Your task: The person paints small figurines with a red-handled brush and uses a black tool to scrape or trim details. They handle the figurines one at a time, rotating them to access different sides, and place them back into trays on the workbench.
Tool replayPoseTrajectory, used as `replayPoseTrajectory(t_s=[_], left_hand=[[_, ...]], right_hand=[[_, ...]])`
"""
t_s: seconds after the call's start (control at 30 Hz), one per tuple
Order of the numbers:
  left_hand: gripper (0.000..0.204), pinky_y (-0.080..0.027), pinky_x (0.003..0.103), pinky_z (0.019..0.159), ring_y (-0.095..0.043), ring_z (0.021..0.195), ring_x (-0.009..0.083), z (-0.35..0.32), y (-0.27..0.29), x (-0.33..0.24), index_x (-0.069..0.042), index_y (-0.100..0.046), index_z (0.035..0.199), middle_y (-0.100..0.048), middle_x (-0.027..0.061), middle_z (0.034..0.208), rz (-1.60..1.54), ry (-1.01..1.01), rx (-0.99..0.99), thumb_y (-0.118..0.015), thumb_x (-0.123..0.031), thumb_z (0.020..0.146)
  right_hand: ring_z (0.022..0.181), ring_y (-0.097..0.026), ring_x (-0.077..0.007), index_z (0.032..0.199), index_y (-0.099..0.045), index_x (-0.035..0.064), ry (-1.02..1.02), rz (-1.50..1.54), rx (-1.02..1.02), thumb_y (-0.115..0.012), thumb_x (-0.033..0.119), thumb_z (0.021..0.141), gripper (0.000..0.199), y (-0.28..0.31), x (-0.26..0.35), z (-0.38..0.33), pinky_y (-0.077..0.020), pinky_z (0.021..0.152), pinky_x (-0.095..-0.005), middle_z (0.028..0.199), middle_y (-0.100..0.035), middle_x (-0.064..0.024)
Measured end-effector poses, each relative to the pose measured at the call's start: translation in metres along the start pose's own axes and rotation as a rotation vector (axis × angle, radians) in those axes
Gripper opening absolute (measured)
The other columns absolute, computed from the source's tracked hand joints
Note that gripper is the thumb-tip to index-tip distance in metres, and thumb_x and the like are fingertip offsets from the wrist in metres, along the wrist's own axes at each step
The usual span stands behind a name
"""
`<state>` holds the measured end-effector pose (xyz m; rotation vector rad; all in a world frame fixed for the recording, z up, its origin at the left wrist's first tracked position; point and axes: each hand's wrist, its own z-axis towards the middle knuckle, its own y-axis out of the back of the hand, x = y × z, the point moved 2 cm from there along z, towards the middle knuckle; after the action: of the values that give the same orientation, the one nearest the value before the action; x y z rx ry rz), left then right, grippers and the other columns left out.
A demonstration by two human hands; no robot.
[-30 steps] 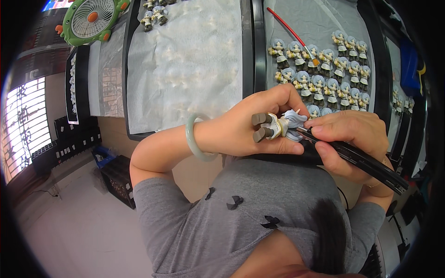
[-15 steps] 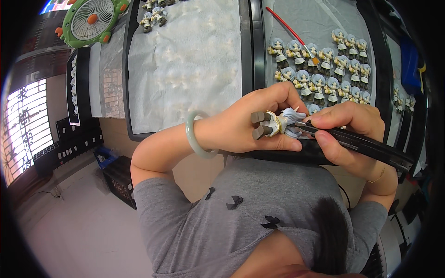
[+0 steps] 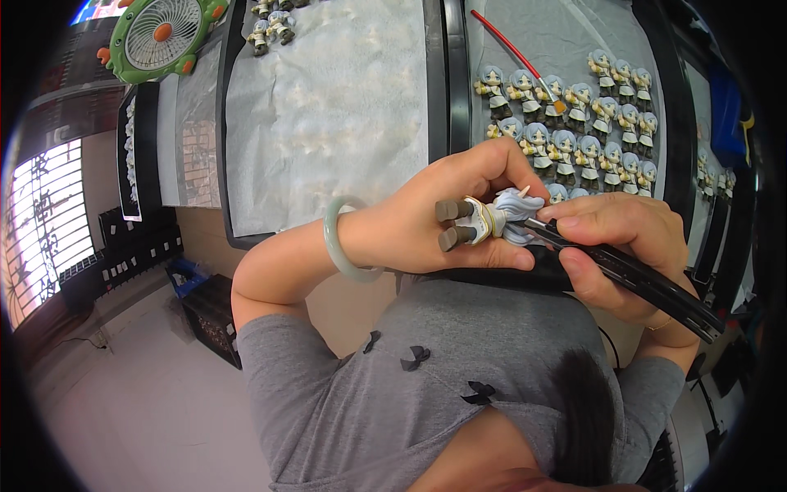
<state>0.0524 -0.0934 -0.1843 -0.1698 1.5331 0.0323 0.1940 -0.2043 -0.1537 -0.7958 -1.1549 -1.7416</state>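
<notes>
In front of my chest, my left hand is closed round a small figurine with pale blue hair, a white outfit and brown boots. It lies sideways, boots toward my wrist and hair toward my other hand. My right hand grips a slim black utility knife between thumb and fingers. Its metal tip is at the figurine's hair; whether it touches, I cannot tell. Fingers partly cover the figurine's head. Just beyond my hands, rows of similar figurines lie on a paper-lined tray.
A red-handled brush rests across some figurines. Left of that tray, another paper-lined tray bears several figurines at its far corner. A green fan stands far left. Black crates stand on the floor; a blue container is at right.
The knife's rear end has swung nearer to me, and my right hand has turned with it. The figurine has tilted slightly in my left hand, its boots shifting a little left.
</notes>
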Motion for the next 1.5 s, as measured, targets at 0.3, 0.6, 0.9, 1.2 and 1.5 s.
replayPoseTrajectory(t_s=[0.3, 0.6, 0.9, 1.2, 1.5], left_hand=[[0.042, -0.042, 0.026, 0.075, -0.053, 0.087, 0.0137, -0.001, 0.0, 0.0, -0.001, -0.046, 0.102, -0.053, 0.0067, 0.094, 0.045, 0.02, -0.013, -0.071, -0.004, 0.067], [0.042, -0.042, 0.026, 0.076, -0.053, 0.088, 0.014, 0.0, 0.001, -0.001, 0.0, -0.047, 0.101, -0.053, 0.0071, 0.094, 0.065, 0.019, -0.018, -0.071, -0.005, 0.067], [0.048, -0.042, 0.028, 0.08, -0.053, 0.092, 0.0163, 0.001, 0.004, -0.008, 0.002, -0.047, 0.109, -0.055, 0.0097, 0.099, 0.032, 0.048, -0.013, -0.07, -0.01, 0.068], [0.05, -0.043, 0.029, 0.077, -0.052, 0.092, 0.0169, -0.003, 0.001, -0.005, 0.003, -0.044, 0.11, -0.048, 0.0119, 0.106, 0.024, -0.115, 0.075, -0.069, -0.009, 0.069], [0.047, -0.043, 0.029, 0.077, -0.052, 0.092, 0.0187, -0.004, 0.0, -0.008, 0.004, -0.047, 0.108, -0.051, 0.0122, 0.104, 0.019, -0.031, 0.082, -0.069, -0.012, 0.07]], right_hand=[[0.057, -0.062, -0.0154, 0.079, -0.059, -0.0001, -0.025, 0.009, -0.018, -0.067, 0.002, 0.064, 0.017, -0.001, -0.004, -0.001, -0.048, 0.049, -0.0214, 0.069, -0.062, -0.0087], [0.064, -0.059, -0.0098, 0.08, -0.06, 0.0011, -0.443, 0.288, 0.027, -0.063, 0.004, 0.07, 0.011, 0.003, 0.001, 0.001, -0.0462, 0.057, -0.021, 0.07, -0.061, -0.0062], [0.075, -0.063, -0.0281, 0.086, -0.054, -0.0011, 0.146, 0.139, 0.021, -0.068, 0.006, 0.067, 0.025, 0.015, 0.004, 0.003, -0.0525, 0.062, -0.0312, 0.076, -0.06, -0.0147], [0.072, -0.063, -0.0284, 0.082, -0.057, 0.0008, 0.191, -0.02, 0.006, -0.067, 0.001, 0.062, 0.022, 0.004, 0.024, 0.002, -0.0532, 0.056, -0.0324, 0.074, -0.06, -0.0134], [0.071, -0.063, -0.0273, 0.081, -0.057, 0.0007, 0.273, -0.069, 0.051, -0.067, 0.002, 0.062, 0.021, 0.006, 0.019, 0.002, -0.0539, 0.055, -0.0323, 0.074, -0.06, -0.0135]])
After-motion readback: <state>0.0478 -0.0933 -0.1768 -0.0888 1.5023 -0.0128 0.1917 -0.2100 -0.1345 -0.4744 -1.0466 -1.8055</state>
